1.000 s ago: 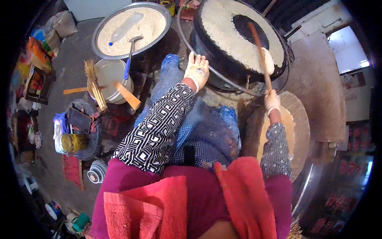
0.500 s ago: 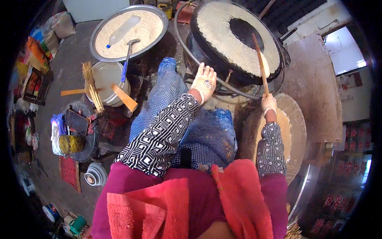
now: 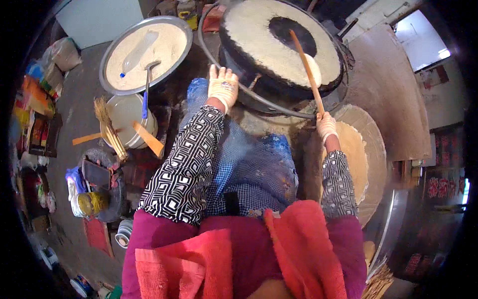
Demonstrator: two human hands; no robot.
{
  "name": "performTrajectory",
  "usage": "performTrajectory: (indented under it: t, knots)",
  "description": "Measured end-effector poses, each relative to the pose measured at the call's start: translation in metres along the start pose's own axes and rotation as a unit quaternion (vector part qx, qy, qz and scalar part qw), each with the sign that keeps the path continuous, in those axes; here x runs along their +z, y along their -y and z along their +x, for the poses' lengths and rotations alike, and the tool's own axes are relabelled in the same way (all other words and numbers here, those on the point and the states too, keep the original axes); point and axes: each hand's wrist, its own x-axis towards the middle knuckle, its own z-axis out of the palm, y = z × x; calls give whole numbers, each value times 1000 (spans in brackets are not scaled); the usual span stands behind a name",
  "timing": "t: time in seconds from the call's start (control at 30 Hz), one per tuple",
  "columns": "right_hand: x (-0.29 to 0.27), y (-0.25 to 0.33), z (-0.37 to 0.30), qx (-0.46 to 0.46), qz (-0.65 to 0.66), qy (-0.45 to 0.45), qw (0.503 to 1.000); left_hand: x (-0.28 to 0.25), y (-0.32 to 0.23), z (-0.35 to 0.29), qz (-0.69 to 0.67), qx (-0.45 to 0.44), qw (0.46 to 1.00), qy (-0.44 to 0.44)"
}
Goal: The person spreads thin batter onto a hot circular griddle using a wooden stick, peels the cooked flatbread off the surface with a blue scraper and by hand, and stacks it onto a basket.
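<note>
My left hand (image 3: 222, 90), in a pale knitted glove, lies over the metal ring (image 3: 271, 103) around a round black griddle (image 3: 234, 55), its fingers bent over the ring. Pale batter (image 3: 249, 35) coats most of the griddle; a dark bare patch (image 3: 293, 36) shows off-centre. My right hand (image 3: 326, 125), gloved too, is closed round the lower end of a long flat wooden scraper (image 3: 307, 70). The scraper slants up across the griddle, its far end over the dark patch. A thick lump of batter (image 3: 314, 72) sits against its right side.
Left of the griddle stand a wide metal basin (image 3: 186, 50) of flour-like meal with a blue-handled ladle (image 3: 146, 92), and a white bucket (image 3: 130, 107) with a straw brush (image 3: 110, 127). A round board (image 3: 376, 149) with flat pale bread (image 3: 356, 159) lies at my right.
The view has shifted, moving the griddle up and left in it. My left hand has gone left along the ring's edge. My right hand still grips the scraper, now more steeply left-leaning.
</note>
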Motion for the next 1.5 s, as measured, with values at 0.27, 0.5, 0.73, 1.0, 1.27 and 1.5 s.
performTrajectory:
  t: [0.27, 0.5, 0.73, 1.0, 1.27, 1.5]
  knots:
    - [-46, 43, -50, -69, 70, 6, 995, 1, 24, 3, 47, -61, 996, 34]
    - [-22, -44, -164, -99, 51, 17, 994, 0, -56, -54, -113, 106, 986, -63]
    - [-10, -45, -136, -47, -28, 36, 998, 7, -67, -47, -32, 109, 993, -42]
    - [-4, -11, -5, -50, 25, 10, 998, 0, -33, -32, 9, 103, 995, -12]
    - [-26, 6, -6, -108, 4, 62, 992, -7, -15, -24, 33, 55, 998, 24]
    - [-23, -19, 29, -83, 8, -3, 997, -4, 5, -14, 68, 31, 997, 32]
